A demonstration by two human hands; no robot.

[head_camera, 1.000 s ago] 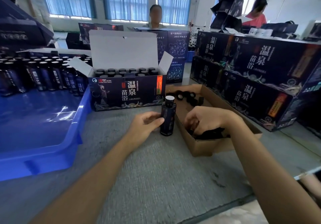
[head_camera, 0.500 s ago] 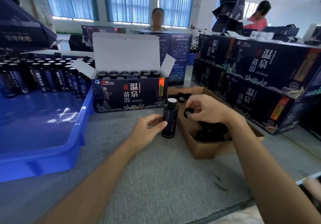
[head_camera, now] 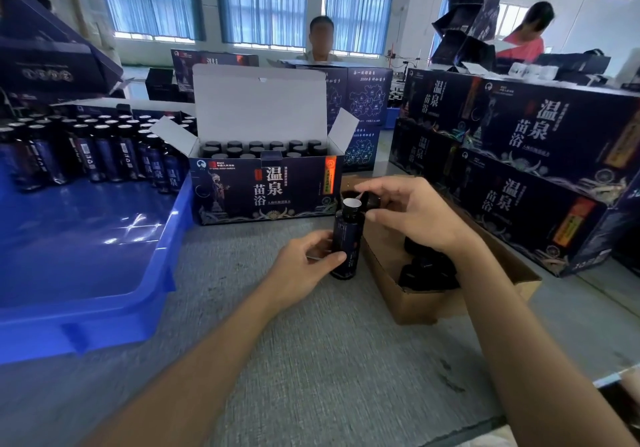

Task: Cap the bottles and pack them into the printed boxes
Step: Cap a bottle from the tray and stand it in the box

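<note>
Lifting clear of the shallow brown cardboard carton [head_camera: 415, 304] of caps, the right hand [head_camera: 415, 218] is now bringing a small black screw cap [head_camera: 370, 200] over to the dark labelled bottle [head_camera: 346, 235]; its grip is pinching the cap between thumb and fingertips, tilting it beside the white-sealed mouth, not yet seating it; the left hand [head_camera: 304, 266] is wrapping its grip round the bottle's body, steadying it upright on the grey counter [head_camera: 311, 360] for threading; the open printed navy box [head_camera: 263, 190] is standing just behind, seemingly nearly full.
</note>
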